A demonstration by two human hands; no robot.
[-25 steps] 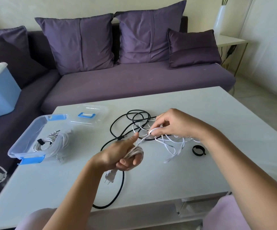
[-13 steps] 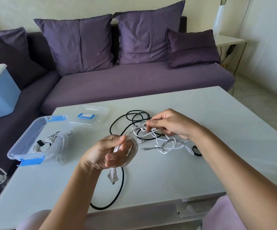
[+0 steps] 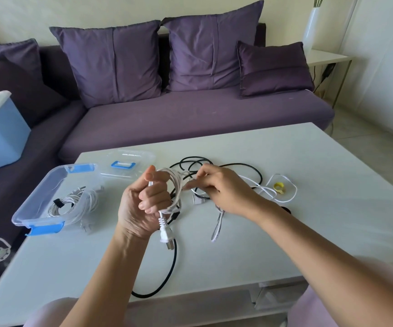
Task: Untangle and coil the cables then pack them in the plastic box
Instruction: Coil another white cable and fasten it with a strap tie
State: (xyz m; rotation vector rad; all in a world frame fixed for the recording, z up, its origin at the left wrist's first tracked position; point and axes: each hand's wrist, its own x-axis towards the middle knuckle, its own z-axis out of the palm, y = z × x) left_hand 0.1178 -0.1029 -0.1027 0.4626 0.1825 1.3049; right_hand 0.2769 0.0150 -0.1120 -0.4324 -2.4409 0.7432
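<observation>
Plastic box (image 3: 33, 199): sitting open at the left side of the desk (image 3: 308, 159), with its lid (image 3: 129, 162) lying just behind it.
Packed cable (image 3: 73, 205): one white cable is lying coiled inside the box, bound with a dark tie; I am counting this one as done.
White power cable (image 3: 176, 185): in progress; several loops are hanging around my left hand above the middle of the desk, with the plug (image 3: 166, 235) dangling below.
Left hand (image 3: 141, 208): I am holding it raised, fingers curled around the loops, thumb pointing up.
Right hand (image 3: 222, 190): I am pinching a strand of the same cable just beside the coil, feeding it toward the next loop.
Black cable (image 3: 168, 274): lying loose across the desk, looping behind my hands and trailing to the near edge; not yet coiled.
Thin white cable (image 3: 293, 188): lying in a loose loop on the right; I cannot tell where it is crossing the others under my hand.
Yellow tie (image 3: 279, 186): waiting inside that loop, unused.
Progress: I am judging roughly a third done, with one cable packed and one half wound.
Outstanding: finishing and tying this coil, freeing and coiling the rest, packing all, closing the lid.
</observation>
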